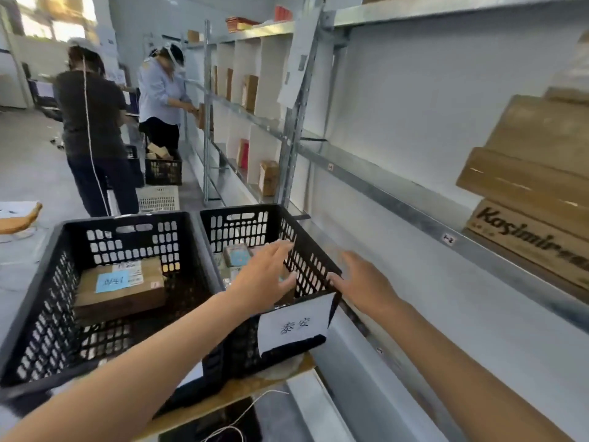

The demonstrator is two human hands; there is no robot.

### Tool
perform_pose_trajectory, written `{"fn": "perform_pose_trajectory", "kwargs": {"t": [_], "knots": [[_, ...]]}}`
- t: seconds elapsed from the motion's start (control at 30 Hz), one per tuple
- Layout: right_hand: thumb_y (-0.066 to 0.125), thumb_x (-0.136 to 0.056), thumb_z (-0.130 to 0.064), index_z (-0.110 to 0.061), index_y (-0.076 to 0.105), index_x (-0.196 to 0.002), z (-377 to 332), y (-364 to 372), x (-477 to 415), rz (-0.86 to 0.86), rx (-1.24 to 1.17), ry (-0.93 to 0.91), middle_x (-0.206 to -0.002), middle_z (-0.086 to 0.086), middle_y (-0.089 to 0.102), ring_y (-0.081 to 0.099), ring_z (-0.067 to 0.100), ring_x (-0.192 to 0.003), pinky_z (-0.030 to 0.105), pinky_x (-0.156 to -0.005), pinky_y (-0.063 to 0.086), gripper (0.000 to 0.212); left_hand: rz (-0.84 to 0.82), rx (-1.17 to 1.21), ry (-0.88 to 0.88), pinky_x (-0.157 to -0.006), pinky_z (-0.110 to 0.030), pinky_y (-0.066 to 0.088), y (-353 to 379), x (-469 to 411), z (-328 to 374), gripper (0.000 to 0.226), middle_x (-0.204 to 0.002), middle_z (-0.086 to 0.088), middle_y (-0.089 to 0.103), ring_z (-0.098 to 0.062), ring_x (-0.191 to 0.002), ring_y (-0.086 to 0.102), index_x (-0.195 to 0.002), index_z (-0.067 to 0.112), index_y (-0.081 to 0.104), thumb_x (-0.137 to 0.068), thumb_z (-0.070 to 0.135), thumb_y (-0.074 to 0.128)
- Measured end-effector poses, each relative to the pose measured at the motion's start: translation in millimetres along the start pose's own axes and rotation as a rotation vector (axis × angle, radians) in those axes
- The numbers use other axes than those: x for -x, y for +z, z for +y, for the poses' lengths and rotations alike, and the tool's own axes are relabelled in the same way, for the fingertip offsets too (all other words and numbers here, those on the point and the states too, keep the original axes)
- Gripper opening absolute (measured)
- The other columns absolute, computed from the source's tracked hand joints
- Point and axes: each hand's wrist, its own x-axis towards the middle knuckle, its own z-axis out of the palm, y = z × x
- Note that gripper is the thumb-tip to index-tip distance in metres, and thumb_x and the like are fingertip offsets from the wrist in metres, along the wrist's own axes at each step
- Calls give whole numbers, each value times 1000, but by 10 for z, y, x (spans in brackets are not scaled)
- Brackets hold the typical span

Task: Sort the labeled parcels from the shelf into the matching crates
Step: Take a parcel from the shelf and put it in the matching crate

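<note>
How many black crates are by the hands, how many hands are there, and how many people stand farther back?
Black crates by the hands: 2 (left crate, right crate)
Hands: 2 (left hand, right hand)
People farther back: 2 (person in dark top, person in light shirt)
Total: 6

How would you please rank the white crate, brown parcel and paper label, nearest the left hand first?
1. Paper label, right crate's front, beside left hand.
2. Brown parcel, in left crate.
3. White crate, on floor ahead.
</note>
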Motion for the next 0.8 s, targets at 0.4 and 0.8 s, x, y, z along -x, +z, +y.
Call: {"fn": "perform_pose_trajectory", "kwargs": {"t": [0.4,0.8], "knots": [[53,-98,-50,-23,28,-154,1029,-826,1640,233,68,319,-162,-1,30,35,20,-145,35,-115,32,68,-174,73,371,-123,-36,20,693,-89,1801,65,-162,1,24,-16,-149,20,-155,17,25,-100,39,51],[50,-99,-50,-22,26,-155,1376,-1503,3029,428,167,707,-163,-2,28,35,19,-146,34,-113,35,67,-316,265,711,-111,-19,17,1164,-66,3316,63,-162,6,24,-10,-146,24,-155,22,24,-101,42,48]]}}
